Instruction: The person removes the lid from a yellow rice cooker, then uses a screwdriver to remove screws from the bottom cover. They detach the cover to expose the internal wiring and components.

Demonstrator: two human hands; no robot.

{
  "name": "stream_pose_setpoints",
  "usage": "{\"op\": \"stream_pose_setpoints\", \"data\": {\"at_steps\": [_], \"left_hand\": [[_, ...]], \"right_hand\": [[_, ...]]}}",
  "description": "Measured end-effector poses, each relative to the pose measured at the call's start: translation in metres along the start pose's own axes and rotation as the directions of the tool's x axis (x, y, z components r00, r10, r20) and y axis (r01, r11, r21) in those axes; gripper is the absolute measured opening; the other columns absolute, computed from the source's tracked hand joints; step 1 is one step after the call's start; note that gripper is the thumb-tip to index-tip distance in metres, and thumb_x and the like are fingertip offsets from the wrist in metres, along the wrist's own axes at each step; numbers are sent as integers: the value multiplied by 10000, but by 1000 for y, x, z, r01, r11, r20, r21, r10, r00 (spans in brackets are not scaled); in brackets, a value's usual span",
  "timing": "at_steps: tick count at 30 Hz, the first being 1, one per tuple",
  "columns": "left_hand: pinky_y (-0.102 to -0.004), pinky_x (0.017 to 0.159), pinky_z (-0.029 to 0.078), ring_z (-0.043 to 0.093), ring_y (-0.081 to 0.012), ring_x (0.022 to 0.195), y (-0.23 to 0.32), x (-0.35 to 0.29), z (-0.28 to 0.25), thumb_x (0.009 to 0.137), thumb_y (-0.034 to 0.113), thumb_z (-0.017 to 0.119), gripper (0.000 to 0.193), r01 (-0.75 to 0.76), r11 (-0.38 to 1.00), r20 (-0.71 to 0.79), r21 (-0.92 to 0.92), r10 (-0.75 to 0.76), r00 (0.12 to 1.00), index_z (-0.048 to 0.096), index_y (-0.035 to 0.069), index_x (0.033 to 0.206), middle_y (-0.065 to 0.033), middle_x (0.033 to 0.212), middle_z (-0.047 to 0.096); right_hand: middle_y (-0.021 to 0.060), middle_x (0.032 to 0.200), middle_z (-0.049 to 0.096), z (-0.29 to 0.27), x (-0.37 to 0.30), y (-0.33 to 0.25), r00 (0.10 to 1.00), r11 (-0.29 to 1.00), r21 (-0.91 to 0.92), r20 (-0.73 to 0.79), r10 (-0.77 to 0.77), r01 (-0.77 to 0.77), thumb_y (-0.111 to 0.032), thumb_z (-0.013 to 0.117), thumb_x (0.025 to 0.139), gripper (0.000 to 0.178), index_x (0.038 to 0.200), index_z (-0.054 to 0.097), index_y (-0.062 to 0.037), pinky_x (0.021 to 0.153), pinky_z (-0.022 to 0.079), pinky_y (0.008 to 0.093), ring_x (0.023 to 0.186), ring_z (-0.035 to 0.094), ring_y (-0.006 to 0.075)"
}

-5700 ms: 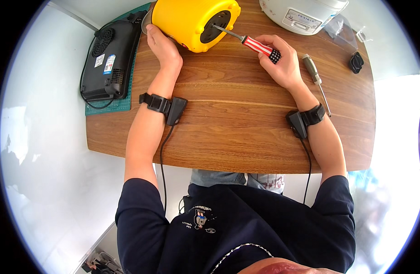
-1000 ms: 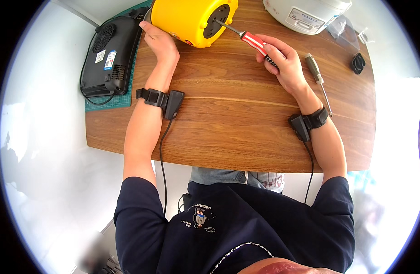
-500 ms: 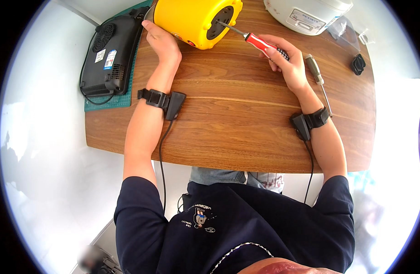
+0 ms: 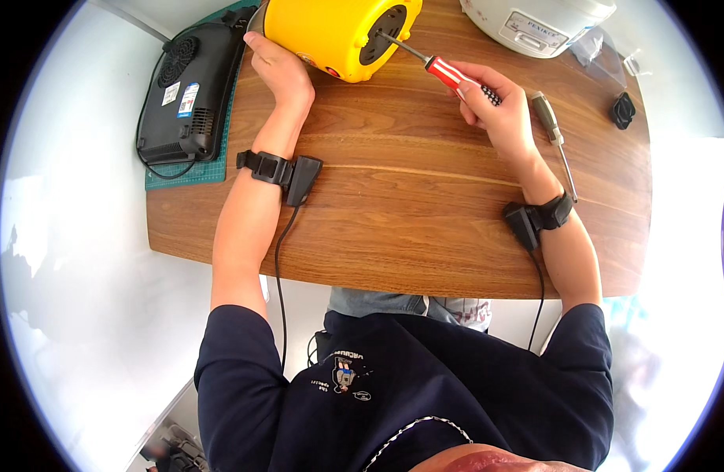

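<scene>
A yellow rounded appliance (image 4: 315, 35) lies on its side at the top of the view, its dark vented base (image 4: 384, 35) facing right. Against its left end my left hand (image 4: 283, 72) holds it steady, thumb showing, most fingers hidden. My right hand (image 4: 499, 106) is closed round the red, white and black handle of a screwdriver (image 4: 450, 72). The blade points up and left, its tip at the dark base; the screw there is too small to make out. A second screwdriver (image 4: 547, 119) with a greyish handle lies just right of my right hand.
A black flat appliance (image 4: 161, 118) with vents rests upside down on a green cutting mat (image 4: 212, 169) at the left. A white rice cooker (image 4: 527, 23) stands at the far right, near a clear plastic piece (image 4: 598, 55) and a small black part (image 4: 622, 111). Cables trail from both wrist straps.
The screwdriver and my right hand have shifted very slightly right and down, the tip staying at the dark base. My left hand keeps its place on the yellow appliance.
</scene>
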State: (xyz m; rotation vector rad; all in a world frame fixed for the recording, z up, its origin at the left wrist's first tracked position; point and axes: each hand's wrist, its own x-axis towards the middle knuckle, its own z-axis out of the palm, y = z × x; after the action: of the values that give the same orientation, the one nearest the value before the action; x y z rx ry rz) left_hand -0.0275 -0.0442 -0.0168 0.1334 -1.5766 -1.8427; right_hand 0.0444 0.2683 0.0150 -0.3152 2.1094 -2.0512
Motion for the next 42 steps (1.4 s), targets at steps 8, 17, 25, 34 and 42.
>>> {"op": "stream_pose_setpoints", "data": {"at_steps": [8,17,25,34,42], "left_hand": [[-297,762,433,523,-131,801,1,2,0,1147,461,257,610,12,1000,0,-2,-12,1000,568,6,886,-16,869,614],[-298,770,439,547,-128,824,-1,2,2,1139,487,270,615,28,999,-3,-34,-28,1000,597,-2,958,-14,916,627],[-304,803,461,577,-122,904,5,2,3,1137,445,296,547,105,977,-11,-188,-109,994,604,11,1011,-31,1000,648],[-306,814,462,576,-126,899,9,-5,3,1135,401,305,498,81,985,-26,-153,-86,996,589,12,1008,-33,994,640],[-309,790,458,563,-123,864,5,0,2,1133,406,309,500,53,985,10,-164,-52,999,581,21,969,-24,957,628]], "right_hand": [[83,920,685,3,1,2,777,559,-631,115,-619,538,-43,682,911,340,1248,689,4,752,529,296,814,639,164],[117,1078,713,-4,2,11,989,940,329,78,-124,92,-170,519,1032,379,1337,628,27,777,555,296,872,670,150],[116,1072,721,-4,3,4,959,821,505,228,171,-266,-224,546,1035,456,1402,563,46,618,443,206,737,581,87],[28,953,728,3,-5,-1,1000,998,-63,27,-11,13,-175,660,995,343,1301,680,-21,611,455,221,680,530,50],[112,943,717,6,-2,-2,804,622,-578,104,-585,528,-41,686,892,360,1251,693,-45,733,546,312,767,675,230]]}}
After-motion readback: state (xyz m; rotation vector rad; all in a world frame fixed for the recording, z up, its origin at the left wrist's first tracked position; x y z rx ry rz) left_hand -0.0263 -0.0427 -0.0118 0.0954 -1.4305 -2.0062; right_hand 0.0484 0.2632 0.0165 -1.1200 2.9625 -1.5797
